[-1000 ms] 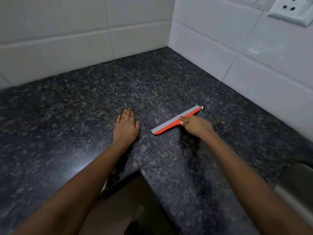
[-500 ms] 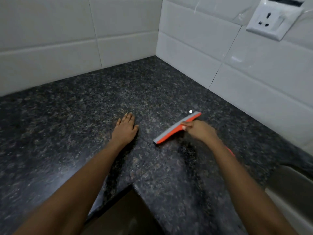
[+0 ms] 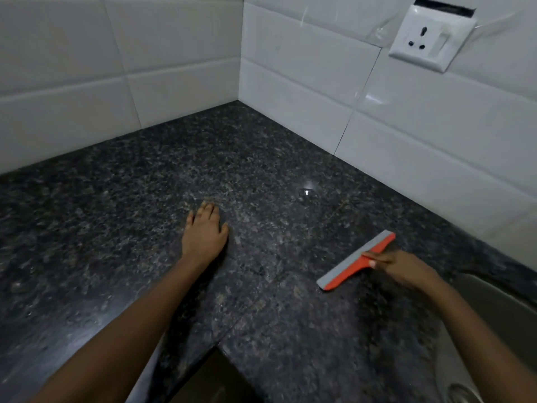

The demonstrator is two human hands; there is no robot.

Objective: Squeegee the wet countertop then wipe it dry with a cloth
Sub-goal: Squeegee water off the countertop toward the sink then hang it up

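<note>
A dark speckled granite countertop fills an L-shaped corner. My left hand lies flat on it, fingers straight, palm down. My right hand grips the handle of an orange squeegee with a grey rubber blade; the blade rests on the counter, slanting from lower left to upper right. A small glinting water spot sits beyond the squeegee toward the wall. No cloth is in view.
White tiled walls meet at the far corner. A white power socket sits on the right wall. A steel sink begins at the right edge. The counter's inner corner edge lies near me.
My right hand has dragged the squeegee toward me and to the right, near the sink, leaving a glinting drop behind. My left hand stays flat in place.
</note>
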